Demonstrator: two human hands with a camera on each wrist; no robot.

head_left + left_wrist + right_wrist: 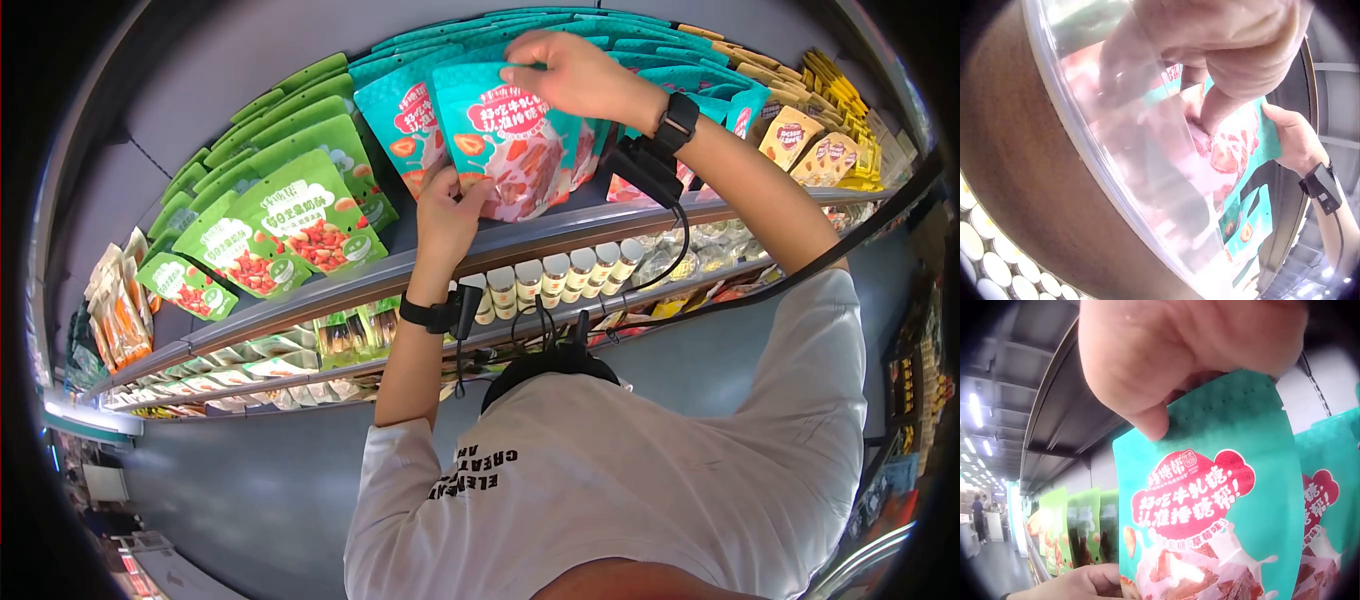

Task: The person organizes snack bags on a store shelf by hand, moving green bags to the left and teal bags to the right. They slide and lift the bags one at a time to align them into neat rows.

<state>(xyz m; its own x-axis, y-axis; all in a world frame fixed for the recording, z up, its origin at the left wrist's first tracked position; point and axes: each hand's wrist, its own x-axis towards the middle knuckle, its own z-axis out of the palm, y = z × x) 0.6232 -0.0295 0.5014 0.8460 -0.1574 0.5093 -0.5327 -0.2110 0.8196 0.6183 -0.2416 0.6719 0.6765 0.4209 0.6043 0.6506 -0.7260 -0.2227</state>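
Note:
A teal stand-up candy pouch (515, 165) with a pink strawberry picture faces me at the front of the upper shelf. My right hand (580, 75) grips its top edge, with the thumb on the front face in the right wrist view. Low on the pouch's left side, my left hand (447, 215) pinches the corner between thumb and fingers. Directly left stands a matching teal pouch (402, 125), partly covered by the held one. More teal pouches (640, 60) are packed in rows behind. In the left wrist view, a clear shelf-edge strip (1141, 181) covers part of the left hand.
Green pouches (300, 215) fill the shelf to the left, tan pouches (795, 140) to the right. A metal shelf edge (400, 268) runs below the hands. Under it stand white-lidded jars (555, 275). A black cable (780, 275) crosses near the right arm.

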